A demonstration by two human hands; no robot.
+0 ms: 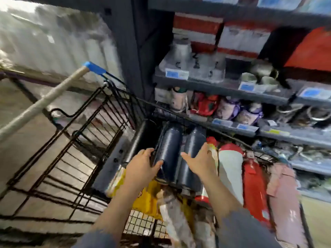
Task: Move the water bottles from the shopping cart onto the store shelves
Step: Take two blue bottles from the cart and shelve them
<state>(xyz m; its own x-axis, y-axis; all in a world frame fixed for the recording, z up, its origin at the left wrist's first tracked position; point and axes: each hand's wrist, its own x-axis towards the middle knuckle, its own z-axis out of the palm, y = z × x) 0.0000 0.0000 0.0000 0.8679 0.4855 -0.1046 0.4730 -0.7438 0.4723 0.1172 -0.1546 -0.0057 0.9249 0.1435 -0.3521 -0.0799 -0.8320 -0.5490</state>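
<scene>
Down in the cart [86,140], dark bottles [170,145] lie toward twelve o'clock; left hand [143,163] seemingly grips one, right hand [202,161] rests spread on its neighbour [192,149].

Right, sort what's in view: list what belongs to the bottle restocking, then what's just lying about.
Belongs to the job:
dark bottles
red bottle
white bottle
shopping cart
store shelves
left hand, gripping a dark bottle
right hand, open over another

Lying about:
yellow package
red-and-white boxes
</scene>
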